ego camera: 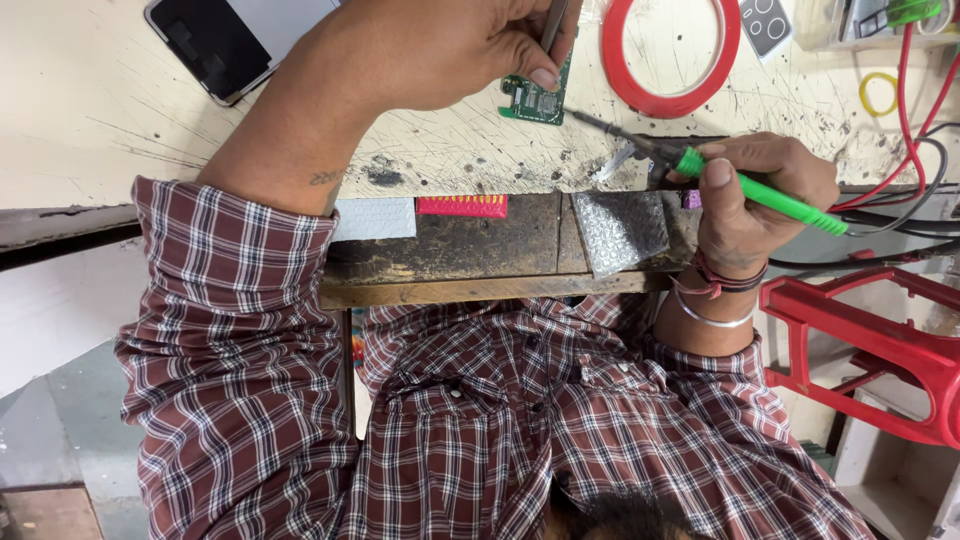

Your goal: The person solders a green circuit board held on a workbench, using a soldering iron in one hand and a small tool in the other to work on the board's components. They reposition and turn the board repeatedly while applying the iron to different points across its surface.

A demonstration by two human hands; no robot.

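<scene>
Small green circuit board [538, 98] under left hand [440, 50] gripping tweezers [553, 25], right hand [765, 195] clasping soldering iron [740, 183].

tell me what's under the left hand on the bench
Under the left hand lies a small green circuit board on the scratched workbench; only its lower part with a chip shows. The rest is covered by the fingers, which also grip a thin metal tool.

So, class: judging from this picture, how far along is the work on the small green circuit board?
Done: the board lies on the bench, pinned by the left hand. In hand: the right hand aims the green-handled iron, its tip just short of the board. Left: no finished joint can be made out, so the soldering itself.
</scene>
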